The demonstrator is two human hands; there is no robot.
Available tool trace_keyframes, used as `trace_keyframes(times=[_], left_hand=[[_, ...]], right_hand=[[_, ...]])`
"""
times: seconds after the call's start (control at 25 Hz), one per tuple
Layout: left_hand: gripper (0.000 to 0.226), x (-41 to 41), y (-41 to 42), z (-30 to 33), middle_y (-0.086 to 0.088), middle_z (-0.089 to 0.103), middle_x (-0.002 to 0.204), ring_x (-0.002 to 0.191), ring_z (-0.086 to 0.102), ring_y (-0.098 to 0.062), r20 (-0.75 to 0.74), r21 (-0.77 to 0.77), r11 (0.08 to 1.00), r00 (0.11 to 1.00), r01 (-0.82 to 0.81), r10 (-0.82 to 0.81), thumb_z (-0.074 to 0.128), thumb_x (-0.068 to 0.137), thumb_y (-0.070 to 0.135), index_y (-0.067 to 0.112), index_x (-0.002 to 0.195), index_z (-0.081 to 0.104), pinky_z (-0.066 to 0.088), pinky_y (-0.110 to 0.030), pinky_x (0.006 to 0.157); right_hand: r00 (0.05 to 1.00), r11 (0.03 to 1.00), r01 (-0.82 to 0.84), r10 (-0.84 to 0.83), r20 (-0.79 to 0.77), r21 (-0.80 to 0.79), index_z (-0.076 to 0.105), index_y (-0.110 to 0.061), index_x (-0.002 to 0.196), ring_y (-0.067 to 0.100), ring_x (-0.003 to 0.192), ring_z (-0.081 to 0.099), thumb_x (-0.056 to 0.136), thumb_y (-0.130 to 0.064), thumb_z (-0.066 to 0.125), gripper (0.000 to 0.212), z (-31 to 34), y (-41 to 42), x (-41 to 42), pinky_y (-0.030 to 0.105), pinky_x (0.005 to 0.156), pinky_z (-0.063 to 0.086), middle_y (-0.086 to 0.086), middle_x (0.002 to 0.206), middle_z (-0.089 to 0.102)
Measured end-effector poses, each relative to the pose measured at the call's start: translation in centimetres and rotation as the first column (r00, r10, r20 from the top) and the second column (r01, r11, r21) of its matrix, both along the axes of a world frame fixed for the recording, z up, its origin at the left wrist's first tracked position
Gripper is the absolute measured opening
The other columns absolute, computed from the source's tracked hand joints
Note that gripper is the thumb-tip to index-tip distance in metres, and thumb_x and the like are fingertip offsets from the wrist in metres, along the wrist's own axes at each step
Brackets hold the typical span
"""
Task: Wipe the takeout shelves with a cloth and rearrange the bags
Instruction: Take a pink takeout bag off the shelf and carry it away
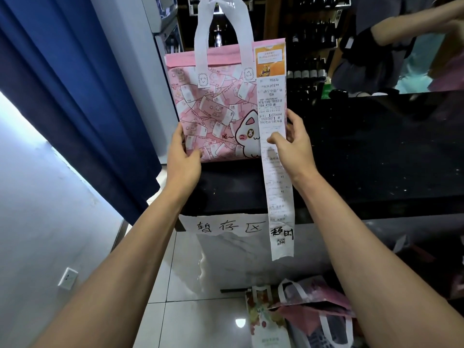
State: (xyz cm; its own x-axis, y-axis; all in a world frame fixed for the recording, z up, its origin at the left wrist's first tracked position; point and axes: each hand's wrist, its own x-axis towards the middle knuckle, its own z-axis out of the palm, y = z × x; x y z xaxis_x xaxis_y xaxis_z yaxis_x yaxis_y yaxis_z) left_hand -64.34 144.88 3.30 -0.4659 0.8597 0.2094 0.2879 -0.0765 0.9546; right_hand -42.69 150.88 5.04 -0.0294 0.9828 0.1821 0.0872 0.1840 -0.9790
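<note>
Pink takeout bag point(213, 114) is standing upright on the black shelf point(376, 159), handles up. Left hand point(183, 156) is gripping its lower left corner, while right hand point(291, 144) is pinching the long receipt point(272, 101) hanging off the bag's right side. More bags point(301, 315) are sitting on the floor underneath.

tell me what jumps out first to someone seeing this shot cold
The pink cat-print bag stands upright on the black shelf at centre, white handles up. The left hand grips its lower left corner. A long white receipt hangs from the bag's top right corner past the shelf edge, pinched by the right hand. More bags lie on the tiled floor below.
</note>
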Motion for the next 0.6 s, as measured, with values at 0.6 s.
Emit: trace_keyframes(times=[0.6], left_hand=[[0.073, -0.4, -1.3, -0.4, 0.042, 0.048, 0.115, 0.108, 0.052, 0.021, -0.004, -0.034, 0.999, 1.0, -0.003, 0.003, 0.053, 0.091, 0.008, 0.034, 0.154, 0.025, 0.046, -0.012, 0.096]], right_hand=[[0.998, 0.998, 0.036, -0.038, 0.047, 0.047, 0.048, -0.027, 0.142, 0.001, 0.117, 0.06, 0.086, -0.019, 0.064, 0.059, -0.6, -0.8, 0.4, 0.028, 0.097, 0.053, -0.012, 0.128, 0.064]])
